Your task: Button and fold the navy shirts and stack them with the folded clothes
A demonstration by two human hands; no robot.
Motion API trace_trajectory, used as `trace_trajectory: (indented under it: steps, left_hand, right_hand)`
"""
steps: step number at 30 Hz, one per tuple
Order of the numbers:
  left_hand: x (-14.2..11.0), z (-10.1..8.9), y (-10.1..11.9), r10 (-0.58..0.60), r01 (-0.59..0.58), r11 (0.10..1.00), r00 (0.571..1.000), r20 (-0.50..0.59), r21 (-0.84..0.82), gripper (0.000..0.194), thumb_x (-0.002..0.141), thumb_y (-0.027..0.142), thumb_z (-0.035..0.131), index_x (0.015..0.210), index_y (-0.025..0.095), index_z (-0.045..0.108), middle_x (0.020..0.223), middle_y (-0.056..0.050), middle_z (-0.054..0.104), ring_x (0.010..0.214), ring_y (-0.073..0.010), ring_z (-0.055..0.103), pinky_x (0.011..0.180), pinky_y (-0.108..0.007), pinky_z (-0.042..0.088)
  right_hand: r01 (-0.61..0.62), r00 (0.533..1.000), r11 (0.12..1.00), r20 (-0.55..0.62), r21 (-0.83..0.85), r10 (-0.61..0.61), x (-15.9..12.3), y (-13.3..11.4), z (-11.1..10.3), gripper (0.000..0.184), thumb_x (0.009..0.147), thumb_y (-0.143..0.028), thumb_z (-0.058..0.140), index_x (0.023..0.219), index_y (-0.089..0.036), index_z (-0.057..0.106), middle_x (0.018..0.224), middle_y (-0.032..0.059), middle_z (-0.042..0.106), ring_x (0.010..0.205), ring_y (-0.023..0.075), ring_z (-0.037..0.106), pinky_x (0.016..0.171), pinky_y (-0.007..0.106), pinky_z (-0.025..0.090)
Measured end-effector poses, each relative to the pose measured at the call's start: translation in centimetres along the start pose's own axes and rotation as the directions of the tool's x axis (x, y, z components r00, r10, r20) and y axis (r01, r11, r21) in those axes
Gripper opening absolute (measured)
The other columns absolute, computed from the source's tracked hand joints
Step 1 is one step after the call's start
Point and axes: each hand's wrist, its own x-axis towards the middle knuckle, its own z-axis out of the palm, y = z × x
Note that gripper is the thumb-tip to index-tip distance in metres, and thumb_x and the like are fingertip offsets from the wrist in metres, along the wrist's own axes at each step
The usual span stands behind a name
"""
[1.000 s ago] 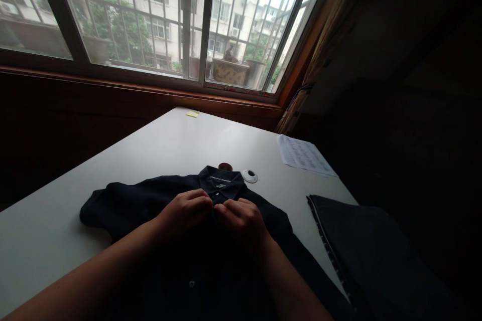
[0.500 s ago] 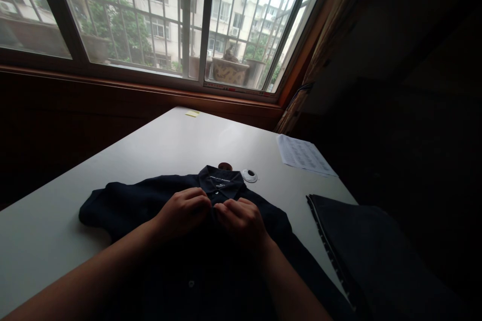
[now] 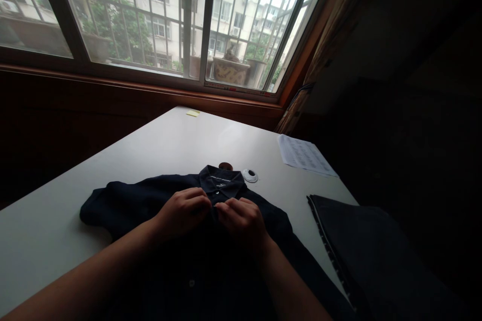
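A dark navy shirt point(image 3: 139, 195) lies spread on the white table point(image 3: 68, 220), its collar point(image 3: 222, 180) pointing toward the window. Both hands meet at its front placket, just below the collar. My left hand point(image 3: 186, 210) is closed, fingertips pinching the shirt. Facing it, my right hand point(image 3: 241, 218) is also closed on the fabric, thumb and forefinger close to the left fingertips. A small pale button point(image 3: 217, 192) shows just above the hands, and another button point(image 3: 192, 283) lower down the front. What exactly sits between the fingertips is too dark to make out.
Beyond the collar are a round brown object point(image 3: 225, 166) and a white ring-shaped object point(image 3: 250, 175). Printed sheets point(image 3: 307, 155) lie at the right edge, near a folded dark cloth point(image 3: 361, 241). A yellow sticky note point(image 3: 193, 113) is at the far corner, below the barred window point(image 3: 158, 20).
Hardly anything differs. Both hands keep their pinch on the shirt front, the right fingertips shifting very slightly, and the view moves a touch.
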Motion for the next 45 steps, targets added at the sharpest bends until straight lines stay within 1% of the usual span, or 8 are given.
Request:
trace_trajectory:
  steps: [8,17,27,32,35,38,41,45]
  left_hand:
    - [0.0,0.0,0.0,-0.023,0.023,0.999,1.000,0.003,-0.037,0.012,0.096,0.015,0.057,0.092,0.017,0.069,0.089,-0.006,0.067,0.079,-0.0147,0.065,0.071,-0.024,0.053]
    - [0.2,-0.1,0.1,-0.027,0.028,0.999,1.000,0.013,-0.027,0.015,0.098,0.020,0.056,0.092,0.018,0.070,0.088,-0.006,0.067,0.078,-0.0146,0.066,0.070,-0.024,0.054]
    - [-0.1,0.2,-0.4,-0.047,0.046,0.997,0.999,0.006,0.054,0.014,0.097,0.020,0.056,0.092,0.019,0.070,0.088,-0.004,0.068,0.079,-0.0150,0.065,0.072,-0.024,0.053]
    - [-0.3,0.4,-0.9,-0.061,0.055,0.990,0.997,0.047,0.132,0.014,0.098,0.019,0.056,0.092,0.019,0.068,0.090,-0.004,0.068,0.081,-0.0151,0.063,0.074,-0.026,0.051]
    - [-0.3,0.4,-1.3,-0.052,0.027,0.979,0.991,0.123,0.201,0.014,0.097,0.018,0.055,0.091,0.020,0.068,0.090,-0.003,0.068,0.080,-0.0156,0.061,0.072,-0.026,0.050]
    - [-0.4,0.4,-1.6,-0.075,0.032,0.976,0.978,0.193,0.215,0.013,0.095,0.016,0.057,0.090,0.021,0.068,0.093,-0.003,0.068,0.082,-0.0165,0.060,0.071,-0.027,0.049]
    - [-0.4,0.4,-1.5,-0.112,0.082,0.984,0.976,0.188,0.161,0.014,0.092,0.013,0.057,0.093,0.022,0.068,0.096,-0.003,0.068,0.087,-0.0173,0.061,0.076,-0.027,0.051]
    - [-0.4,0.2,-1.1,-0.157,0.144,0.985,0.975,0.156,0.090,0.016,0.093,0.015,0.057,0.101,0.022,0.069,0.097,-0.004,0.067,0.089,-0.0182,0.061,0.080,-0.030,0.051]
  right_hand:
    - [-0.036,0.999,0.999,0.008,0.010,0.036,0.0,0.2,0.1,0.012,0.098,-0.017,0.057,0.102,-0.020,0.067,0.079,0.0007,0.069,0.066,0.0127,0.063,0.065,0.030,0.042]
    - [-0.097,0.992,0.995,0.082,0.015,0.096,-0.1,0.3,0.2,0.014,0.099,-0.021,0.055,0.096,-0.022,0.068,0.080,0.0012,0.068,0.068,0.0136,0.061,0.068,0.031,0.043]
    - [-0.145,0.985,0.986,0.100,0.076,0.138,-0.1,0.5,0.3,0.014,0.100,-0.025,0.055,0.096,-0.021,0.069,0.083,0.0027,0.068,0.072,0.0154,0.061,0.073,0.031,0.044]
    - [-0.172,0.980,0.980,0.122,0.095,0.160,-0.1,0.4,0.1,0.018,0.099,-0.027,0.054,0.091,-0.021,0.069,0.080,0.0028,0.066,0.072,0.0158,0.061,0.071,0.031,0.044]
    - [-0.183,0.972,0.978,0.170,0.104,0.164,-0.3,0.6,0.4,0.016,0.097,-0.027,0.057,0.088,-0.021,0.069,0.081,0.0023,0.066,0.073,0.0161,0.061,0.073,0.032,0.045]
    - [-0.203,0.959,0.973,0.222,0.111,0.175,-0.6,1.0,0.9,0.009,0.093,-0.026,0.063,0.088,-0.022,0.070,0.083,0.0018,0.067,0.076,0.0168,0.062,0.075,0.032,0.046]
    - [-0.235,0.954,0.965,0.220,0.118,0.205,-0.7,1.4,1.2,0.004,0.090,-0.026,0.070,0.092,-0.023,0.070,0.086,0.0023,0.067,0.080,0.0181,0.064,0.077,0.032,0.048]
    - [-0.249,0.951,0.959,0.223,0.136,0.215,-0.8,1.7,1.3,0.020,0.084,-0.031,0.078,0.101,-0.024,0.069,0.091,0.0035,0.067,0.085,0.0204,0.063,0.077,0.033,0.051]
